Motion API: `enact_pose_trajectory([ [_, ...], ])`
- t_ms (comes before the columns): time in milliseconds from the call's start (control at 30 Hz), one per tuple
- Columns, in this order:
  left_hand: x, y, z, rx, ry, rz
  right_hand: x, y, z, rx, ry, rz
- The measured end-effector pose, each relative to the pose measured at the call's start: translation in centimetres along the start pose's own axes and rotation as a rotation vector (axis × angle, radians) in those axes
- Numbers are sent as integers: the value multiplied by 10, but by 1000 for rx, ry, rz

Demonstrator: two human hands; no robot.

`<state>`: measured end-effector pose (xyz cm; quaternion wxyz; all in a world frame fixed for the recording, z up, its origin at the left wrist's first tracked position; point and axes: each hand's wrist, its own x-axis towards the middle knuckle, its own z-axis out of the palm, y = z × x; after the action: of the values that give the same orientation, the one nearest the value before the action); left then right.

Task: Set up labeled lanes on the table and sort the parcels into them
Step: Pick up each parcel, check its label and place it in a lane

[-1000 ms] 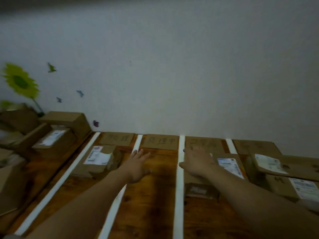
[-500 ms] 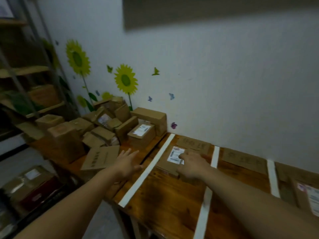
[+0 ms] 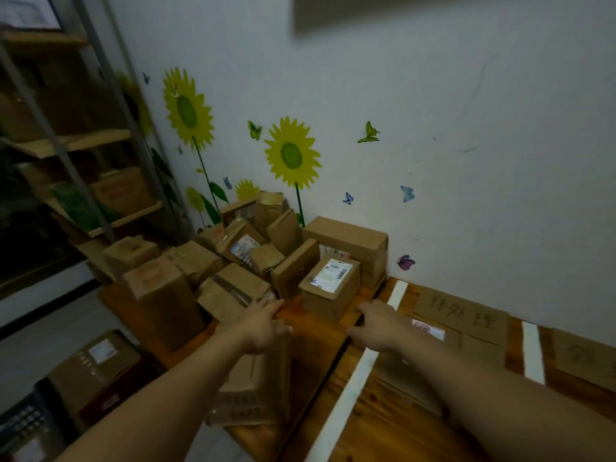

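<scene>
A pile of brown cardboard parcels (image 3: 240, 261) fills the left end of the wooden table (image 3: 393, 425). My left hand (image 3: 265, 323) reaches toward the pile, fingers apart, over a flat parcel (image 3: 253, 385) at the table's near left edge. My right hand (image 3: 376, 323) is stretched out empty, just short of a small parcel with a white label (image 3: 330, 288). White tape strips (image 3: 350, 388) mark lanes. A cardboard lane label with handwriting (image 3: 463, 311) lies at the back of the first lane, with a labelled parcel (image 3: 430, 331) in front of it, partly under my right forearm.
A second tape strip (image 3: 533, 351) and another cardboard label (image 3: 586, 358) lie to the right. A metal shelf rack with boxes (image 3: 83, 155) stands at the left. More boxes (image 3: 93, 368) sit on the floor below the table's left edge. The wall has sunflower stickers (image 3: 291, 155).
My view has swung left from the lanes to the parcel pile. Both hands moved left with it, from over the lanes to the pile's near edge.
</scene>
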<state>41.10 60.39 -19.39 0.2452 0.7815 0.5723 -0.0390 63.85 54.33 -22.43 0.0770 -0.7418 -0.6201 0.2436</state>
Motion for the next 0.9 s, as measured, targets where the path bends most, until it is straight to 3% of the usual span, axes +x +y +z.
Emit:
enact_pose_trajectory([
  [233, 87, -5, -20, -92, -85, 36, 76, 0, 15, 310, 0, 125],
  [433, 171, -3, -25, -173, -153, 97, 126, -18, 33, 733, 56, 245],
  [667, 252, -20, -10, -417, -387, 60, 177, -45, 49, 1057, 177, 440],
  [767, 263, -23, -7, -589, -505, 0, 186, -50, 59, 1083, 243, 559],
  [900, 257, -26, -13, -646, -558, 65, 178, -57, 58, 1004, 323, 623],
])
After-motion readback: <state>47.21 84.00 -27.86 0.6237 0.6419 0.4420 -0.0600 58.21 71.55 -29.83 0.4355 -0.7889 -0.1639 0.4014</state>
